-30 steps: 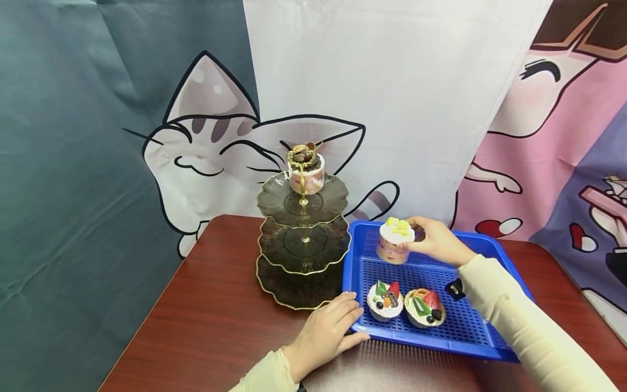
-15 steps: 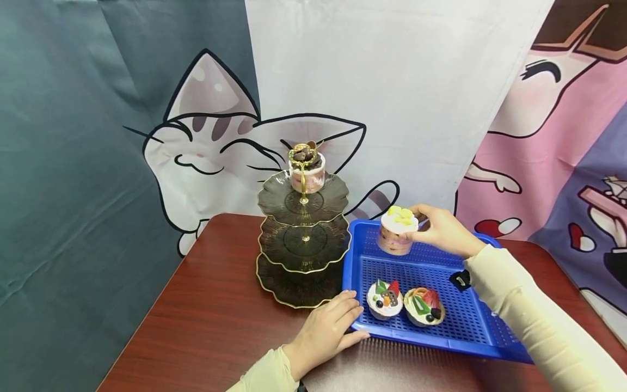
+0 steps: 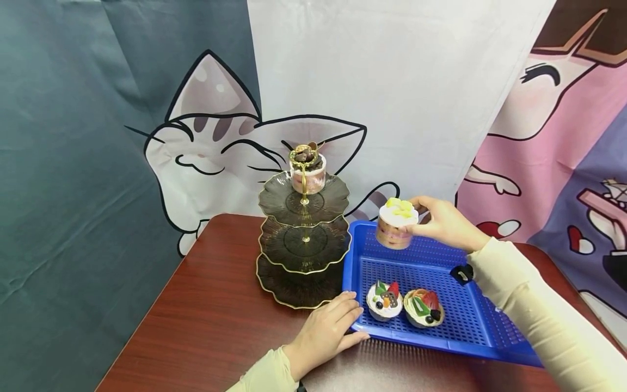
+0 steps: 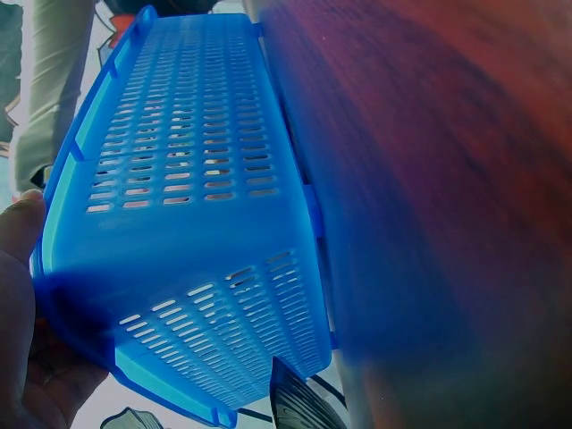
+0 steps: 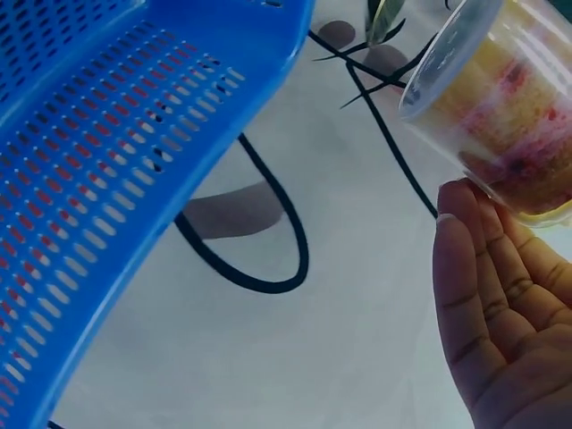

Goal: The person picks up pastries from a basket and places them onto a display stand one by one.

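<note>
Head view: the right hand [image 3: 448,224] pinches the dessert cup [image 3: 394,233] by its right side, above the far-left corner of the blue basket [image 3: 421,343]; the left hand [image 3: 320,333], fingers loosely straight, rests on its near-left corner. Left wrist view: that thumb touches the rim. Right wrist view: the cup's clear wall looks light, stiff, probably slippery; best held there, sparing the delicate-looking yellow topping [image 3: 400,207].

Backdrop [image 3: 416,81] with printed cartoon cat [image 3: 210,147] behind reddish-brown table [image 3: 196,305].
</note>
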Available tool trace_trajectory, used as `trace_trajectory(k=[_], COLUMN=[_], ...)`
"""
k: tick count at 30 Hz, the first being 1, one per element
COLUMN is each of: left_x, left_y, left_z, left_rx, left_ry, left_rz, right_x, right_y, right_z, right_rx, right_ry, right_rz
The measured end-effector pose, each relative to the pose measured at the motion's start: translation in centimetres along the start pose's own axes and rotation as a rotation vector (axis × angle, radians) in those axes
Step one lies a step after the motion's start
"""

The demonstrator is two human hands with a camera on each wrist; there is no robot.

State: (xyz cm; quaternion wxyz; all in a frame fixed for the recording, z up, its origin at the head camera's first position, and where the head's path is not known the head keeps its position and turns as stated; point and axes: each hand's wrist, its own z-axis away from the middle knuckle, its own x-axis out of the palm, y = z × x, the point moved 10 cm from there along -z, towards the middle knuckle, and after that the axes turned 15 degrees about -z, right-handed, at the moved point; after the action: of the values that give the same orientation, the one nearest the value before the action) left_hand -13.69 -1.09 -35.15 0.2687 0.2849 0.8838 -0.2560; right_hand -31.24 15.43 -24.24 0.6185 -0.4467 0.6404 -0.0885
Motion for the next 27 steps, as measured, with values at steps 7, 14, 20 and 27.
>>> trace_trajectory(k=[7,14,20,27], left_x=[0.0,0.1,0.1,0.0], left_y=[0.0,0.0,0.0,0.0], left_z=[0.1,0.1,0.1,0.2], left_rx=[0.002,0.001,0.0,-0.001], left_ry=[0.008,0.004,0.003,0.004], left_rz=[0.001,0.006,0.004,-0.002], right_x=[-0.4,-1.3,-1.8,-2.4], right_y=[-1.5,-3.9,-5.6,-6.9], right_z=[-0.5,-1.0,-1.6,-2.7], right_rx=[-0.009,-0.031,-0.033,-0.03], right_ry=[0.011,0.045,0.068,0.117], right_rz=[0.01,0.008,0.0,0.004])
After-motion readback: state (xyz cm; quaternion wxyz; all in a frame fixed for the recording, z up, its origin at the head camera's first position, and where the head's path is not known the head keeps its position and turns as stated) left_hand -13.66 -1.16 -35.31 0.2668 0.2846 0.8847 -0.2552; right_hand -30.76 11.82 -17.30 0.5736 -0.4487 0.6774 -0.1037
